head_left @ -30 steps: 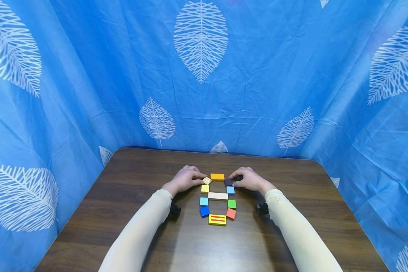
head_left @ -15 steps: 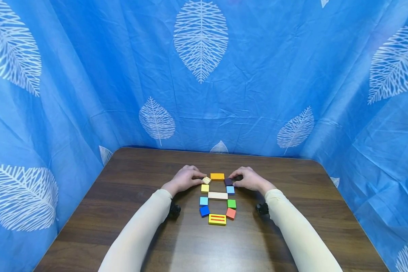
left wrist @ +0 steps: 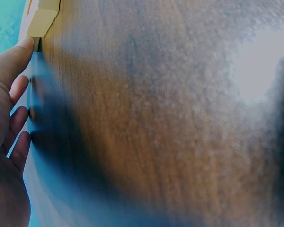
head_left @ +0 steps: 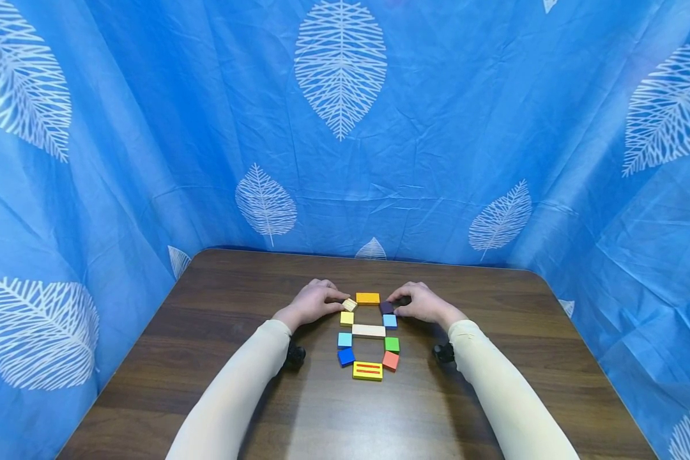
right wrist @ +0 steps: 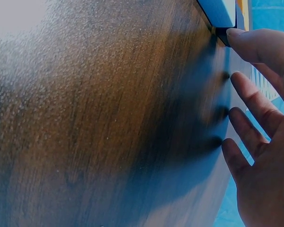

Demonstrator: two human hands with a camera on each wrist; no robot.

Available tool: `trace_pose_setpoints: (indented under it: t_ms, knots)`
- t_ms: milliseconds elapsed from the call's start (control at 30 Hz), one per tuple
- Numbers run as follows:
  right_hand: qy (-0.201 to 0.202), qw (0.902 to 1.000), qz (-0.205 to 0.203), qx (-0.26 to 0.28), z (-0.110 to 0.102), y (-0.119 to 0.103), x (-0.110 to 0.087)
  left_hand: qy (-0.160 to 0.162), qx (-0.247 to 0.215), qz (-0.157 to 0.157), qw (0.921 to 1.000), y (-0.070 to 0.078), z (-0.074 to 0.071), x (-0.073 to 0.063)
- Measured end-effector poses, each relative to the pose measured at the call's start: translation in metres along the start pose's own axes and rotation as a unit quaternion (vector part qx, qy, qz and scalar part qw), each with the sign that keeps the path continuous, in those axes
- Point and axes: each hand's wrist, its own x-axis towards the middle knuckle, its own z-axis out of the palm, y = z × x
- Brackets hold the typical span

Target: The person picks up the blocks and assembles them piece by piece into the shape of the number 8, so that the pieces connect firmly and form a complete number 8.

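Note:
In the head view, flat toy blocks form a closed ring with a bar across it. My left hand (head_left: 312,302) is at the far left corner, thumb and index finger holding a tilted striped cream block (head_left: 350,305). Opposite it, my right hand (head_left: 423,303) holds a dark purple block (head_left: 386,308) between thumb and index finger. The orange block (head_left: 368,299) lies between these two. A yellow block (head_left: 347,319) and a light blue block (head_left: 390,321) sit just nearer. In the wrist views, the thumbs meet block edges; the other fingers of both hands are spread.
A white bar (head_left: 368,331) crosses the ring. Nearer lie a cyan block (head_left: 345,340), a green block (head_left: 391,345), a dark blue block (head_left: 346,357), a coral block (head_left: 390,361) and a red-striped yellow block (head_left: 367,371). A blue curtain (head_left: 345,160) hangs behind the wooden table (head_left: 207,358).

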Motion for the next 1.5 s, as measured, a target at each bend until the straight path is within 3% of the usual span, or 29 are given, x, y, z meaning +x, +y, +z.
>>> trace_pose_setpoints:
  t_ms: [1000, 1500]
  knots:
    - [-0.003, 0.9998, 0.013, 0.017, 0.002, 0.001, -0.002, -0.002, -0.02, -0.017, 0.9997, 0.0, -0.001, -0.007]
    - [0.042, 0.9985, 0.012, 0.034, 0.0, 0.005, -0.016, 0.023, -0.036, -0.047, 0.998, -0.006, -0.008, -0.018]
